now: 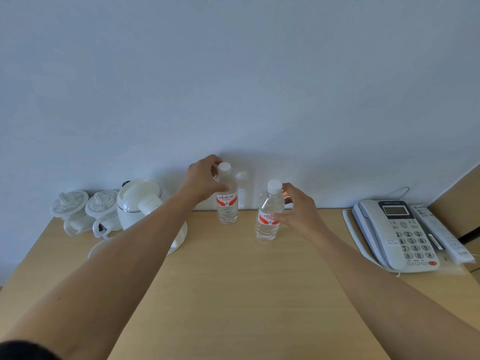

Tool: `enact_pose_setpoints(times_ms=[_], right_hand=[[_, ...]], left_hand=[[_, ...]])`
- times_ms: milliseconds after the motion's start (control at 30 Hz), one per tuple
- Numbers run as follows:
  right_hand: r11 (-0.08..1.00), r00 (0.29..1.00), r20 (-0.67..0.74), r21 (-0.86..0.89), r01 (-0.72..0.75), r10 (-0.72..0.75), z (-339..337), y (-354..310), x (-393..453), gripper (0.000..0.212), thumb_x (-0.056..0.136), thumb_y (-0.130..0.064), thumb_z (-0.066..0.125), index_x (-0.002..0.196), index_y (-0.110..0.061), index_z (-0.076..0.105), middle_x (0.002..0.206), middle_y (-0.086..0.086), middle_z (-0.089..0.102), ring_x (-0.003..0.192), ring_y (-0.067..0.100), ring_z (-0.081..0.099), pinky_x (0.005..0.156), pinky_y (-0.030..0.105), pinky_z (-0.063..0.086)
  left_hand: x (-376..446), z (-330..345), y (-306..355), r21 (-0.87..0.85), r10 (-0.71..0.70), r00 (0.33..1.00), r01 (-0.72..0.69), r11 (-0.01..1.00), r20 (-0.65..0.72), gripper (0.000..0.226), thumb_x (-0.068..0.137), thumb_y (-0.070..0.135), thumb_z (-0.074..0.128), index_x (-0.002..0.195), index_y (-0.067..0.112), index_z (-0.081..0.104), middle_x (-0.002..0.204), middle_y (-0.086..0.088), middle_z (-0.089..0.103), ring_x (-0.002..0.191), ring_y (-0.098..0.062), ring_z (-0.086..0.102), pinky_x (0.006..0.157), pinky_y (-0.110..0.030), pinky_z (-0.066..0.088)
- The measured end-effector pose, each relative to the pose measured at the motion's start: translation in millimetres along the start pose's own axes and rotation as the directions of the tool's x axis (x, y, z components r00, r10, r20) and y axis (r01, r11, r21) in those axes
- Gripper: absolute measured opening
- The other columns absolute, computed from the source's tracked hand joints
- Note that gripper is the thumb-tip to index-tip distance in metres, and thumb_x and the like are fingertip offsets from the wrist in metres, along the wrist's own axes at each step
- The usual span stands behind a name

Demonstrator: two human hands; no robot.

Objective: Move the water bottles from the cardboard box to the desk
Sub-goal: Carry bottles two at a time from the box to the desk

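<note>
Both hands grip upright bottles, caps up: left hand [205, 181] far bottle [226, 201], right hand [298, 210] near bottle [268, 216].

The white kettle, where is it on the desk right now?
In the head view the white kettle stands at the desk's back left by the wall, between two lidded cups and the left bottle.

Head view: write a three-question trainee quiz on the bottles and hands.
1. True or false: both water bottles stand upright on the desk.
2. Which bottle stands nearer the wall? A) the left bottle B) the right bottle
3. Fill in: beside the phone, on its right, lies a white ____.

Key
1. True.
2. A. The left hand grips it near the neck; the right hand holds the nearer bottle.
3. Remote control.
</note>
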State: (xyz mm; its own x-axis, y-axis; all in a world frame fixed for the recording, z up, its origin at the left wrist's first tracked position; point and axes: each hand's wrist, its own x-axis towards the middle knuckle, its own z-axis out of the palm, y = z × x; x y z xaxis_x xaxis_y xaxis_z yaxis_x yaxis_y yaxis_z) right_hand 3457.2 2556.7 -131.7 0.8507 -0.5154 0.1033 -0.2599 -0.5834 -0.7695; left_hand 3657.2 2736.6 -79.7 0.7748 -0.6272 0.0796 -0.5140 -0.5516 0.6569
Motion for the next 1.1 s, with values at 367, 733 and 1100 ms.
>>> enact_pose_setpoints(times_ms=[367, 733, 1100], right_hand=[[0.999, 1.000, -0.017, -0.052, 0.014, -0.015, 10.2, -3.8, 17.1, 0.065, 0.070, -0.018, 0.087, 0.125, -0.026, 0.056, 0.111, -0.007, 0.063, 0.094, 0.012, 0.063, 0.076, 0.023, 0.043], [0.999, 0.998, -0.057, 0.006, 0.039, -0.039, 40.9, -26.9, 53.1, 0.057, 0.074, -0.010, 0.082, 0.126, -0.020, 0.059, 0.112, -0.001, 0.067, 0.101, 0.015, 0.062, 0.088, 0.030, 0.051], [1.000, 0.989, -0.146, -0.003, -0.007, 0.006, 44.2, -25.8, 50.2, 0.062, 0.069, -0.018, 0.088, 0.120, -0.013, 0.053, 0.100, 0.000, 0.063, 0.093, 0.018, 0.061, 0.080, 0.030, 0.050]], left_hand=[[-6.9, 7.4, -2.3, -0.082, -0.082, 0.997, 0.082, 0.993, 0.004, 0.062, 0.069, 0.013, 0.088, 0.121, 0.017, 0.055, 0.105, -0.002, 0.061, 0.095, -0.020, 0.059, 0.074, -0.026, 0.046], [-14.4, -7.4, -16.2, -0.034, -0.219, 0.956, 0.229, 0.973, 0.195, 0.063, 0.079, 0.002, 0.068, 0.136, 0.023, 0.051, 0.117, -0.007, 0.061, 0.102, -0.023, 0.060, 0.078, -0.031, 0.050], [-16.0, -7.1, -10.7, -0.313, -0.308, 0.908, 0.391, 0.866, 0.284, 0.057, 0.087, -0.008, 0.051, 0.140, 0.013, 0.051, 0.113, -0.020, 0.067, 0.112, -0.038, 0.064, 0.101, -0.049, 0.053]])
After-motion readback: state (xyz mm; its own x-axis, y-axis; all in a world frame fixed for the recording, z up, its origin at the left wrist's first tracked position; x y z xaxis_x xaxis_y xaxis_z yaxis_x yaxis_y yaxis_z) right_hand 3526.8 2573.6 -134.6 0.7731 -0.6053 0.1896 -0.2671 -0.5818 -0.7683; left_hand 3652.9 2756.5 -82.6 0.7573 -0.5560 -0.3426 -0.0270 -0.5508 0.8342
